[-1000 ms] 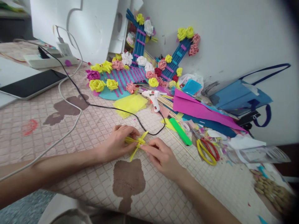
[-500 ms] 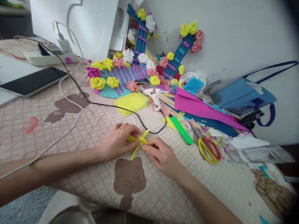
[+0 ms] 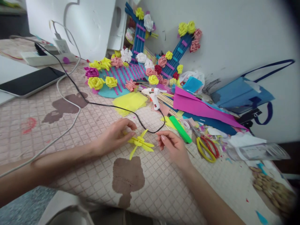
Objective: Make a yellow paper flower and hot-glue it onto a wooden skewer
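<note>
The left hand (image 3: 114,137) pinches the left end of the yellow strips (image 3: 140,143), which lie crossed on the desk (image 3: 70,125). Just right of them the right hand (image 3: 174,147) hovers, its grip loose and empty. A black cord (image 3: 105,105) runs behind.

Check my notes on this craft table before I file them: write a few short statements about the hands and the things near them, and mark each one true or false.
1. The left hand touches the yellow paper strips. True.
2. The right hand pinches the strips. False: it is lifted just clear of them, fingers curled and holding nothing.
3. The glue gun lies on the table beyond the hands. True.
4. The scissors are in the left hand. False: they lie on the table, to the right of the right hand.
5. The green marker lies between the right hand and the scissors. True.
</note>
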Action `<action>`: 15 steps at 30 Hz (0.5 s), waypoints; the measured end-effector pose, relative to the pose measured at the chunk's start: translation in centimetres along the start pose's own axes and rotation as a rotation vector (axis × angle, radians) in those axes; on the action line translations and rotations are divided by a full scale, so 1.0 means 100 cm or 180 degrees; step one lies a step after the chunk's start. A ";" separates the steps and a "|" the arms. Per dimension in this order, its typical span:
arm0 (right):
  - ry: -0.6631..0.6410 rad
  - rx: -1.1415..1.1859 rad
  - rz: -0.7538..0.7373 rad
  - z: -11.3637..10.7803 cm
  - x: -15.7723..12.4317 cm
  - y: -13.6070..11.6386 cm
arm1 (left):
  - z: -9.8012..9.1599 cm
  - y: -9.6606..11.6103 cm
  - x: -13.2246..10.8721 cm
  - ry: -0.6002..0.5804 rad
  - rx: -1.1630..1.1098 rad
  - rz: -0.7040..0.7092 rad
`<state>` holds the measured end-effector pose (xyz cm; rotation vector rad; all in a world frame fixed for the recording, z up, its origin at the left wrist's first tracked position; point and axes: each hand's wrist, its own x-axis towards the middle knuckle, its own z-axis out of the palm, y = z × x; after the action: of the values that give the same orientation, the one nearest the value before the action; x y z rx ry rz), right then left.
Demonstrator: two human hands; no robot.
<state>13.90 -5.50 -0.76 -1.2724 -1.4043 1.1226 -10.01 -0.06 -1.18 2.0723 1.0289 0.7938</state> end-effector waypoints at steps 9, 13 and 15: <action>0.0677 -0.0742 -0.0216 -0.033 0.011 0.000 | -0.019 -0.007 0.011 0.0347 0.0329 -0.0194; 0.1078 -0.1953 -0.0417 -0.053 0.011 -0.006 | -0.015 0.002 0.023 0.0218 0.0300 -0.0013; 0.0815 -0.2644 -0.0500 -0.057 0.010 -0.004 | -0.014 0.010 0.033 0.0140 0.0298 0.0145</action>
<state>19.38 -4.24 0.69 -1.7478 -1.7983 0.2225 -8.96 2.61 1.12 2.1730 1.0644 0.8320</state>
